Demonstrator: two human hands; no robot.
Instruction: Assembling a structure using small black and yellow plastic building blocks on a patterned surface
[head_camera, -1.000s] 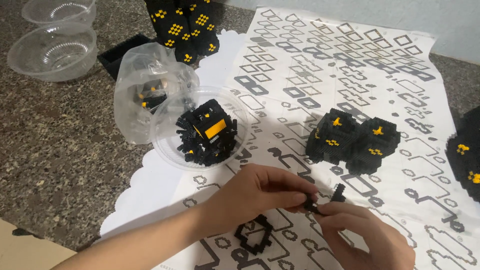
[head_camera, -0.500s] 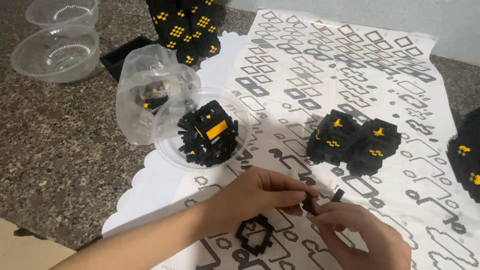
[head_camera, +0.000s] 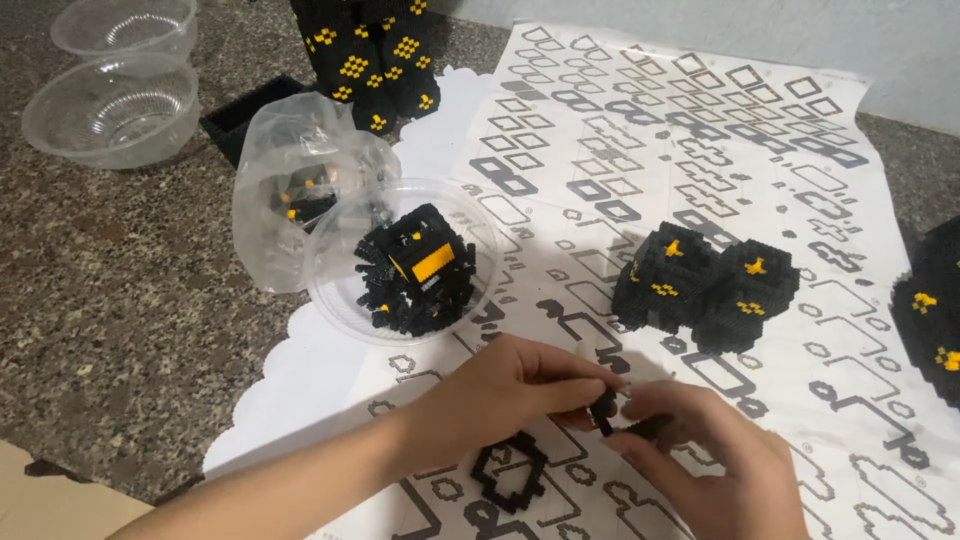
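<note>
My left hand (head_camera: 510, 392) and my right hand (head_camera: 715, 460) meet low in the middle of the view, over a large white instruction sheet (head_camera: 700, 140) printed with block outlines. Their fingertips pinch small black building blocks (head_camera: 612, 415) between them; the left holds one piece and the right holds another, pressed close together. A black ring-shaped block assembly (head_camera: 508, 472) lies on the sheet just below my left hand. A clear plastic bowl (head_camera: 340, 290) above the hands holds loose black blocks and a black-and-yellow cube (head_camera: 420, 262).
A built black-and-yellow block pair (head_camera: 705, 285) stands on the sheet to the right. Another black build (head_camera: 935, 320) sits at the right edge, a tall one (head_camera: 370, 50) at the top. A clear bag (head_camera: 285, 190) and two empty bowls (head_camera: 115, 105) lie on the granite counter (head_camera: 120, 340).
My hands stayed together over the sheet, fingers shifting slightly as they work the small black pieces closer. The view drifted a little; nothing else moved.
</note>
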